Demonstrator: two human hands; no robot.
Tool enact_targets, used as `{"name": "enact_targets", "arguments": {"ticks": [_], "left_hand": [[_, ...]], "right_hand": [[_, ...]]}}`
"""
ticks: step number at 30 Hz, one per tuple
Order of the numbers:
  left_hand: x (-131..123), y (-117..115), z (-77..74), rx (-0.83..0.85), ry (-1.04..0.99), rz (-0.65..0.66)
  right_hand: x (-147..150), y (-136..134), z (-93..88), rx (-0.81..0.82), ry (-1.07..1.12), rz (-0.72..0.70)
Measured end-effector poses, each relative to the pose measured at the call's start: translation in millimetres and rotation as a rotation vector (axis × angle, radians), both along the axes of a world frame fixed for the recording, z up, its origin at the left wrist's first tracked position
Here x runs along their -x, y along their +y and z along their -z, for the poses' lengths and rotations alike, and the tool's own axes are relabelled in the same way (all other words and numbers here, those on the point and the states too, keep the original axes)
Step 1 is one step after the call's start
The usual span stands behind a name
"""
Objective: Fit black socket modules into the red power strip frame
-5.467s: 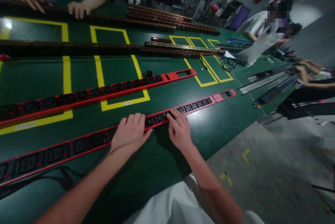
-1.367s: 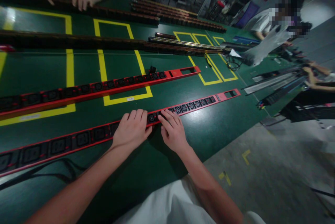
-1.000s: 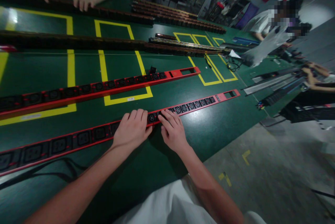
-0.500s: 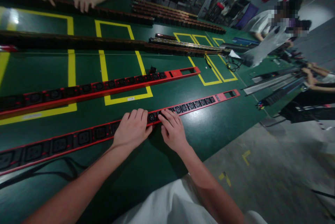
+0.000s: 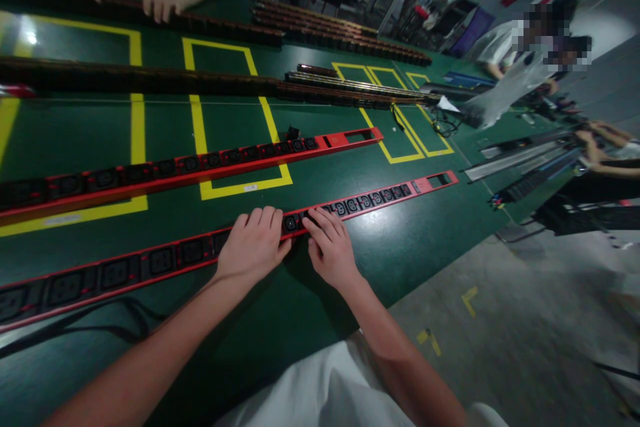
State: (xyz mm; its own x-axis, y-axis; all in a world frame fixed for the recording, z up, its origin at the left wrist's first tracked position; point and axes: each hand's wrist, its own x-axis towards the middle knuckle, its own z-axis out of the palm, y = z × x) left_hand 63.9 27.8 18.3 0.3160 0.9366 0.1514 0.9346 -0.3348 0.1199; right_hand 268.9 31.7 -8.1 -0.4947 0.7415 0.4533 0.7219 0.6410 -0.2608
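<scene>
My left hand is closed over a long, narrow red strip set with a row of square black sockets, four fingers across its top and thumb at its near edge. My right hand, just beside it, rests its bent fingers on the sockets; whether they grip anything, I cannot tell. The strip lies on a glossy green tabletop in front of me, sockets facing up. Long axis: oblique, from lower left to upper right; the end with the rectangular cut-out points to the upper right, away from my body, while the opposite end passes out of view at the left. Roughly parallel, on the farther side, lies a second red socket strip, crossing yellow tape outlines.
</scene>
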Motion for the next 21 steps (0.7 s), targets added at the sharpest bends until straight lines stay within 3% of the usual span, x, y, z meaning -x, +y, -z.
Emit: {"name": "enact_targets", "arguments": {"ticks": [21], "left_hand": [[0.7, -0.6, 1.5, -0.044, 0.049, 0.001]], "right_hand": [[-0.5, 0.7, 4.2, -0.027, 0.007, -0.01]]}}
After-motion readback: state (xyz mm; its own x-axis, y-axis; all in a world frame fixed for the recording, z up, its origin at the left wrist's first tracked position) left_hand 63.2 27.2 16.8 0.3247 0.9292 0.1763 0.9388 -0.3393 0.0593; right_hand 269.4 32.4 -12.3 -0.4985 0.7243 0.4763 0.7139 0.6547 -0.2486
